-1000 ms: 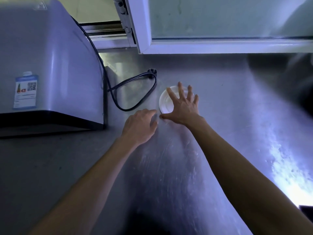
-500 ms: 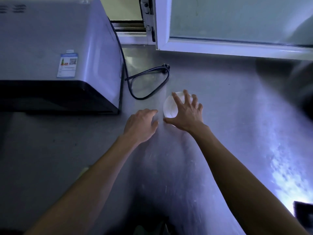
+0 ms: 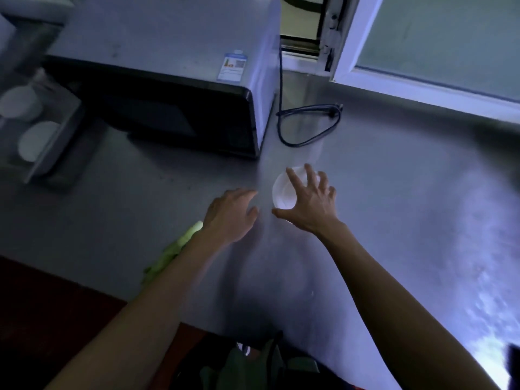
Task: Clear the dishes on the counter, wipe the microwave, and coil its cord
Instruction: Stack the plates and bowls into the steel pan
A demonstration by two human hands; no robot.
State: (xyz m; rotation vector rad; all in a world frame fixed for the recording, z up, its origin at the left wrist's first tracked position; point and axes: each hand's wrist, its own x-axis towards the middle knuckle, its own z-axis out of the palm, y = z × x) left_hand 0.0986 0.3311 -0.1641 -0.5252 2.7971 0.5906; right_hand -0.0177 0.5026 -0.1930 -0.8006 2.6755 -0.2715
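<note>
1. Desk [image 3: 394,206]: a steel surface that carries every item below. Its near edge runs beneath both forearms.

2. Microwave [image 3: 168,52]: stands at the far left of the desk, dark door toward the person, with a label on the top near the right corner.

3. Cord [image 3: 284,108]: runs down behind the microwave's right rear corner and lies as one loose loop on the desk, not coiled. The plug [image 3: 336,108] lies at the far right of the loop. The loop's long axis runs roughly from near left to far right.

4. Tray [image 3: 42,153]: sits left of the microwave and holds white round dishes; detail is blurred.

5. Green cloth [image 3: 174,249]: lies at the near edge, partly hidden under the left forearm.

6. Dish [image 3: 282,194]: small, white and round, so no long axis; it appears to rest flat, face up, near the front right of the microwave.

7. Right hand [image 3: 309,204]: fingers spread straight over the dish, thumb at its near rim; not yet gripping.

8. Left hand [image 3: 230,212]: relaxed, holds nothing, just left of the dish.

9. Risk, as judged: a spread top hold on a shallow, smooth dish could slip or skid on the steel.
</note>
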